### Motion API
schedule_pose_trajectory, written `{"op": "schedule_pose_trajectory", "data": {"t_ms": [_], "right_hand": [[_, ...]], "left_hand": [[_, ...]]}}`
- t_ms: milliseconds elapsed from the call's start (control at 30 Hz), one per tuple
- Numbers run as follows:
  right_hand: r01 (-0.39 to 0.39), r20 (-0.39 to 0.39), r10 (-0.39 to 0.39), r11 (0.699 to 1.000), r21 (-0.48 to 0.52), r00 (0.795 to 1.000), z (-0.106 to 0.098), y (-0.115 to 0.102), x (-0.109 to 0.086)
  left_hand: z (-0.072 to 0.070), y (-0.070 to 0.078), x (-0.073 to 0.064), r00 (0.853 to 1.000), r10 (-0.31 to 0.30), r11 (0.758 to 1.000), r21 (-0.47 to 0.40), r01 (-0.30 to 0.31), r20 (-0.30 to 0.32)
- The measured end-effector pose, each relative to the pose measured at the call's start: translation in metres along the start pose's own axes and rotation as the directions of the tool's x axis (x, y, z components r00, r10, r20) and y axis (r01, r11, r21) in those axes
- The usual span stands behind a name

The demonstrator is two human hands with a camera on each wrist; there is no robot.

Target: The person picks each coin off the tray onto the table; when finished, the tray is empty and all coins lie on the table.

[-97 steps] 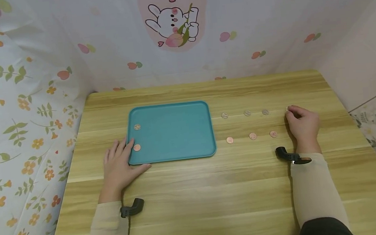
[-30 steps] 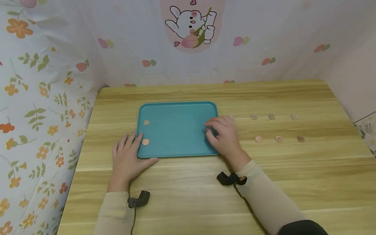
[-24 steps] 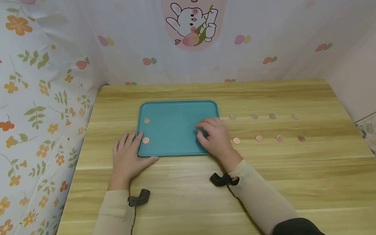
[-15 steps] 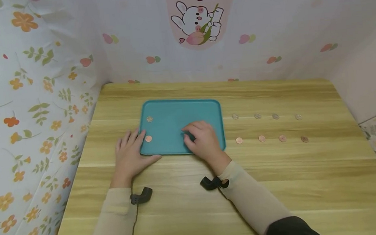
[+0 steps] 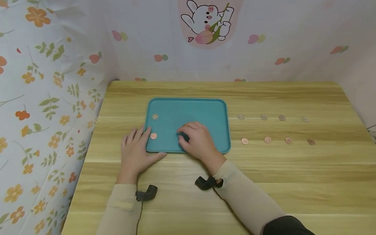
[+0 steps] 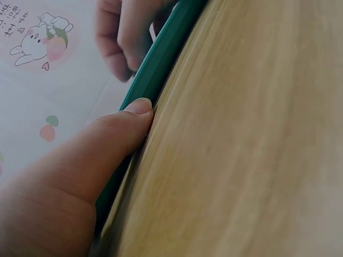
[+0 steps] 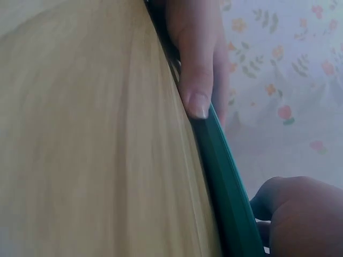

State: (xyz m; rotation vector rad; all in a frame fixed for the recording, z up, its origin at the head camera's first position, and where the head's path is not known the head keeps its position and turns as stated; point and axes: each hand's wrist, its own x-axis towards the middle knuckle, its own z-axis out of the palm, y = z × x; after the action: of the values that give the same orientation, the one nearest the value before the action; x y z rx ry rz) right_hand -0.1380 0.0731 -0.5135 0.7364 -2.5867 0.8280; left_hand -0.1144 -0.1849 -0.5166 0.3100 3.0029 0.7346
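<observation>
a copper coin (image 5: pixel 154 136) and a paler coin (image 5: pixel 155 116) lie leftmost in the teal tray (image 5: pixel 201 110); eight coins (image 5: pixel 264 117) line the worktop (image 5: pixel 170 223) rightward. left hand (image 5: pixel 135 152), fingers spread, touches the tray; right hand (image 5: pixel 198 141) curls above it, thumb near forefinger, any hold in its grip hidden.

A rectangular tabletop of pale yellow wood grain with rounded corners (image 5: pixel 183 215) bears everything here. A shallow teal rectangular tray with a raised rim (image 5: pixel 194 109) lies flat on it, left of centre and nearer the far edge. To the tray's right, well spaced, run two rows — four round silver-coloured coins (image 5: pixel 264 117) farther off, four round copper-coloured coins (image 5: pixel 268 140) nearer — each lying flat on the wood, none touching another.
</observation>
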Motion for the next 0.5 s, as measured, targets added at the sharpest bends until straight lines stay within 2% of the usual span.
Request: {"op": "schedule_pose_trajectory", "data": {"t_ms": [200,300,400,500], "right_hand": [[0.014,0.051,-0.014,1.000,-0.006,0.999,0.009,-0.009,0.008],[-0.049,0.124,0.049,0.999,-0.008,0.991,0.014,-0.015,0.013],[-0.128,0.202,0.133,0.991,-0.037,0.970,0.019,-0.020,0.019],[-0.161,0.245,0.174,0.984,-0.075,0.954,0.025,-0.025,0.025]], "left_hand": [[0.000,0.002,0.002,1.000,-0.017,1.000,-0.009,0.017,-0.001],[0.000,0.002,0.002,1.000,-0.024,1.000,-0.014,0.024,0.002],[-0.001,0.002,0.002,1.000,-0.030,0.999,-0.010,0.030,0.005],[-0.002,0.002,0.001,0.999,-0.032,0.999,-0.007,0.032,0.004]]}}
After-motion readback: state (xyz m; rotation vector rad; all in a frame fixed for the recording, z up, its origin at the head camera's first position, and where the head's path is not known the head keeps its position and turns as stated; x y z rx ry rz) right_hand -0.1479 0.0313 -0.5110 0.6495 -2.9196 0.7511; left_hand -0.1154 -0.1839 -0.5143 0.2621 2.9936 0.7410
